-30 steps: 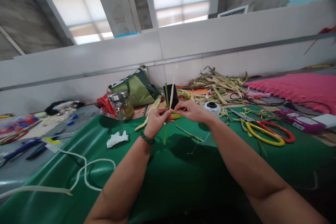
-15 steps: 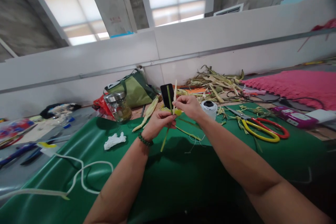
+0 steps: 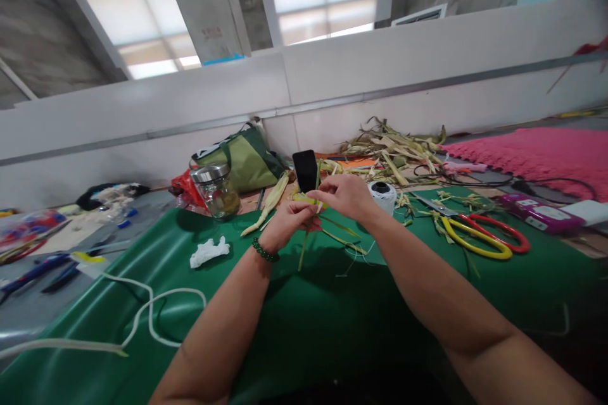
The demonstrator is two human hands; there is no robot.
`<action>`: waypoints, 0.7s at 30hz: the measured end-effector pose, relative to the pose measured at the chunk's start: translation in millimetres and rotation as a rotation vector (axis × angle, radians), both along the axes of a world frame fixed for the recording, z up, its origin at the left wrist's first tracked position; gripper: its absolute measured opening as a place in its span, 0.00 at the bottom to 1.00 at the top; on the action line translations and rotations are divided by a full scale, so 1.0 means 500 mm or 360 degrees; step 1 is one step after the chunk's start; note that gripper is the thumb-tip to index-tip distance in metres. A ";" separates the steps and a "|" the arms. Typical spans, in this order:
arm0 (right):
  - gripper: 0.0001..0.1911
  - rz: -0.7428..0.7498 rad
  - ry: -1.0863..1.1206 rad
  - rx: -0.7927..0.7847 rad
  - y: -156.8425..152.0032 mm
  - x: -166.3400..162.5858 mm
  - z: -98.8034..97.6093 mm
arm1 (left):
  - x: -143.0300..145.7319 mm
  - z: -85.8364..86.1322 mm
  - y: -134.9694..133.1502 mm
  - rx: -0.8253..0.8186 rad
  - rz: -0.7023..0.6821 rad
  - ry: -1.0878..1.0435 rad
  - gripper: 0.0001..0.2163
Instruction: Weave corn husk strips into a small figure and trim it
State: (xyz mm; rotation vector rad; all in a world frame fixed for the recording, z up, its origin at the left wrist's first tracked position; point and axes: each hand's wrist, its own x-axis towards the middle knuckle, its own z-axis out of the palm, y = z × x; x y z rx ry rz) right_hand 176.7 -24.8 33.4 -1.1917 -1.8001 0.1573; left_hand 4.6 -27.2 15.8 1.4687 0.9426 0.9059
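Narrow green and pale corn husk strips (image 3: 303, 252) are pinched in my left hand (image 3: 293, 220), which wears a green bead bracelet (image 3: 264, 251). One green end hangs below that hand; others stick up and out to the right. My right hand (image 3: 349, 197) meets it from the right, thumb and fingers closed on the strips at the same spot. Fingers partly hide where the strips cross. Just behind the hands a black phone (image 3: 305, 169) stands upright. A spool of white thread (image 3: 382, 197) sits right behind my right wrist, with loose thread (image 3: 354, 257) below.
Green sheeting (image 3: 304, 342) covers the table. Scissors (image 3: 468, 231) with red and yellow handles lie right, near a purple device (image 3: 541, 214). Left are a glass jar (image 3: 216, 193), crumpled white tissue (image 3: 209, 252) and white cord (image 3: 152, 304). Dried husks (image 3: 394, 145) are heaped behind.
The pale strip that stood upright between my hands is now folded down out of sight. My right hand has closed in over the crossing, and green ends now point right.
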 end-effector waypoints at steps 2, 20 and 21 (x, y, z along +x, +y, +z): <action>0.17 0.0070 -0.0087 -0.0181 0.005 -0.003 -0.003 | 0.002 0.001 -0.002 0.0037 0.0001 0.0028 0.09; 0.21 0.0253 0.0232 -0.0090 0.024 -0.011 -0.014 | 0.002 0.002 -0.011 -0.0023 -0.0269 0.0129 0.13; 0.21 0.0218 0.0215 -0.0058 0.025 -0.008 -0.013 | 0.001 0.003 -0.009 -0.0063 -0.0251 0.0092 0.15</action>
